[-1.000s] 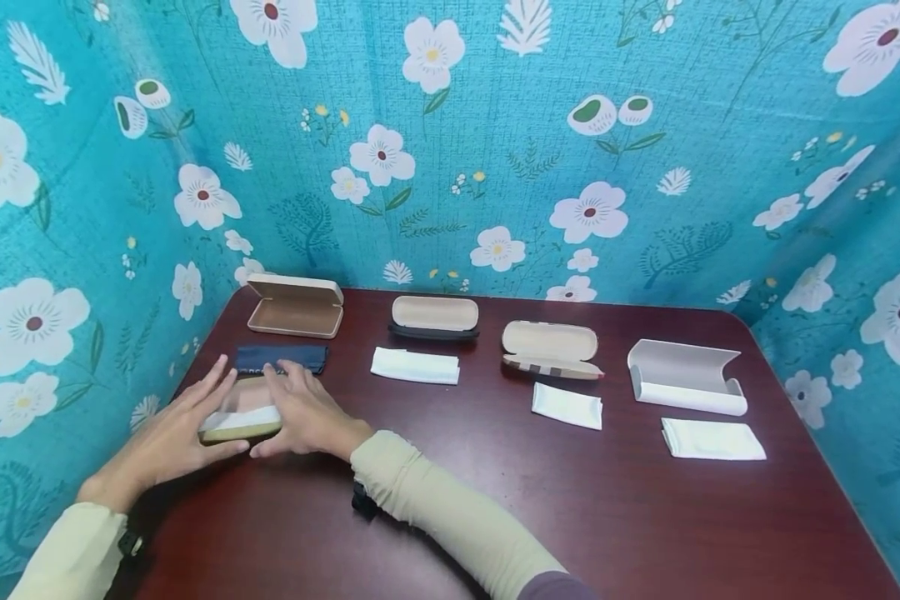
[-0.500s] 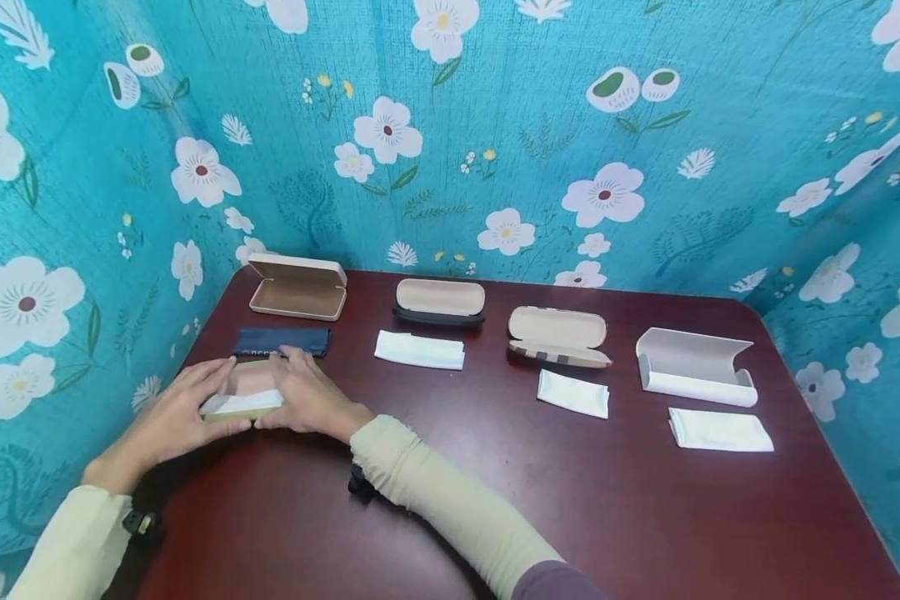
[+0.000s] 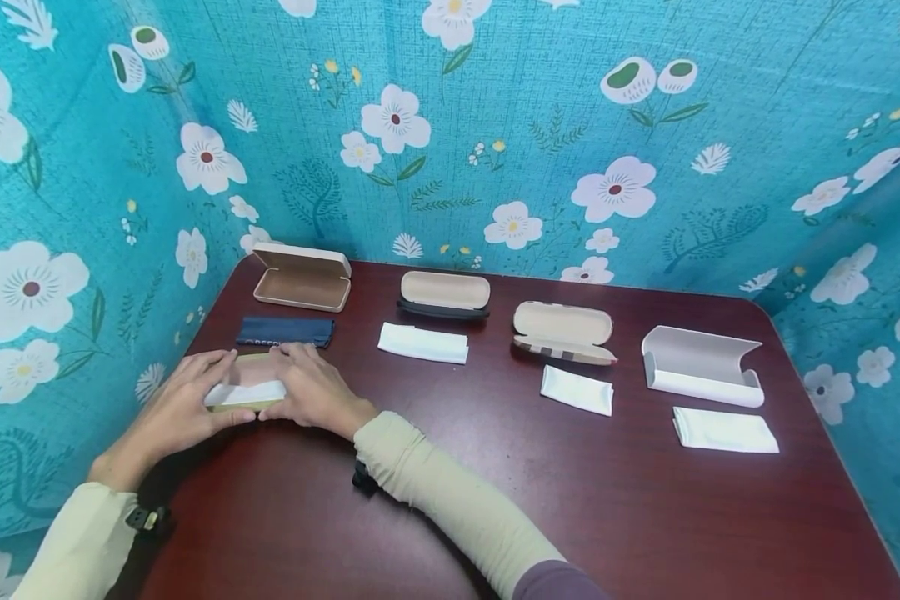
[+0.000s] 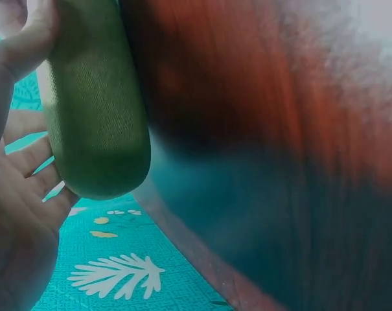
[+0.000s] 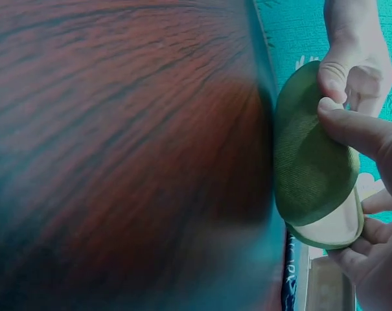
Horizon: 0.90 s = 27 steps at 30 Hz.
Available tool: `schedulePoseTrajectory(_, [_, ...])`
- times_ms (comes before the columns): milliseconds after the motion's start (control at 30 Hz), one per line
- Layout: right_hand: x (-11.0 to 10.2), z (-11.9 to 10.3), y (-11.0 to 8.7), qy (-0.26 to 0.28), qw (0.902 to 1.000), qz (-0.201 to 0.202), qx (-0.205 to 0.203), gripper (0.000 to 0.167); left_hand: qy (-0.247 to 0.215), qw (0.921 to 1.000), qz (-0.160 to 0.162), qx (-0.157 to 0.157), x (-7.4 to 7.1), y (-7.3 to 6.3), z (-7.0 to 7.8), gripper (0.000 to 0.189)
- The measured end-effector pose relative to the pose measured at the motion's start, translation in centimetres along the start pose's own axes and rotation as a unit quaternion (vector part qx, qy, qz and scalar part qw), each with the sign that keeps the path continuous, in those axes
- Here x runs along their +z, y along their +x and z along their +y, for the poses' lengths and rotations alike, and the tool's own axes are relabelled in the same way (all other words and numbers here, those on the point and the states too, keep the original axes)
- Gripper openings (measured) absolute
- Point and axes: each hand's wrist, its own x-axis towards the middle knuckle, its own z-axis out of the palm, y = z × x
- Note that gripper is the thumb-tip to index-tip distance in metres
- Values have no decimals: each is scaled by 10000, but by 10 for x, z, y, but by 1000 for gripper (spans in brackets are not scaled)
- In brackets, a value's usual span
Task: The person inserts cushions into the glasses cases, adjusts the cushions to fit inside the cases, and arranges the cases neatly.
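Observation:
A green glasses case (image 3: 232,407) stands partly open at the left of the table, its pale lining facing up. Inside it lies a white cloth (image 3: 247,392). My left hand (image 3: 176,408) grips the case's left end, thumb along the front and fingers at the lid. At the opposite end my right hand (image 3: 315,387) holds it the same way, and the two thumbs nearly meet at the front. The left wrist view shows the case's rounded green side (image 4: 98,97). In the right wrist view the lid (image 5: 332,223) sits apart from the base.
Just behind the hands lies a navy cloth (image 3: 288,327), with an open brown-lined case (image 3: 303,287) beyond it. Farther right are open cases, one black (image 3: 445,292), one plaid (image 3: 566,325) and one white (image 3: 701,367), each with a folded white cloth (image 3: 423,343) in front.
The head view has tilted, so the table sits higher in it. My fingers have settled closer onto the lid of the glasses case; both hands stay on it.

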Motion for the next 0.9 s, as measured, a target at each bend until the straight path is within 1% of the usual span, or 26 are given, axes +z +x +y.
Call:
schedulePoseTrajectory(100, [2, 0, -2, -37, 9999, 90, -44, 79, 55, 9992, 329, 208, 3, -2, 1, 96])
schedulePoseTrajectory(200, [5, -1, -4, -138, 9996, 217, -133, 79, 112, 9968, 661, 438, 6, -4, 1, 94])
schedulePoseTrajectory(300, [7, -1, -6, -338, 9981, 442, -269, 77, 129, 9940, 945, 543, 9, -6, 2, 90])
schedulePoseTrajectory(400, [9, -2, -8, -478, 9950, 779, -412, 62, 134, 9887, 1326, 684, 11, -8, 3, 71])
schedulePoseTrajectory(467, [10, -2, -10, -566, 9919, 1003, -545, 49, 212, 9831, 1579, 902, 13, -9, 2, 61])
schedulePoseTrajectory(500, [10, -2, -11, -605, 9901, 1112, -610, 42, 243, 9795, 1714, 1027, 13, -10, 2, 60])
schedulePoseTrajectory(567, [11, -2, -12, -709, 9863, 1286, -753, 32, 293, 9733, 1909, 1237, 13, -11, 3, 68])
schedulePoseTrajectory(600, [10, -3, -13, -792, 9843, 1343, -828, 30, 319, 9712, 1961, 1318, 13, -11, 3, 74])
schedulePoseTrajectory(667, [10, -4, -14, -906, 9812, 1427, -929, 28, 271, 9685, 2049, 1386, 13, -12, 4, 74])
schedulePoseTrajectory(767, [10, -7, -15, -1067, 9786, 1473, -961, 30, 234, 9700, 2034, 1309, 13, -14, 5, 73])
schedulePoseTrajectory(900, [13, -13, -16, -1289, 9759, 1418, -1044, 31, 340, 9722, 1979, 1204, 13, -20, 6, 74])
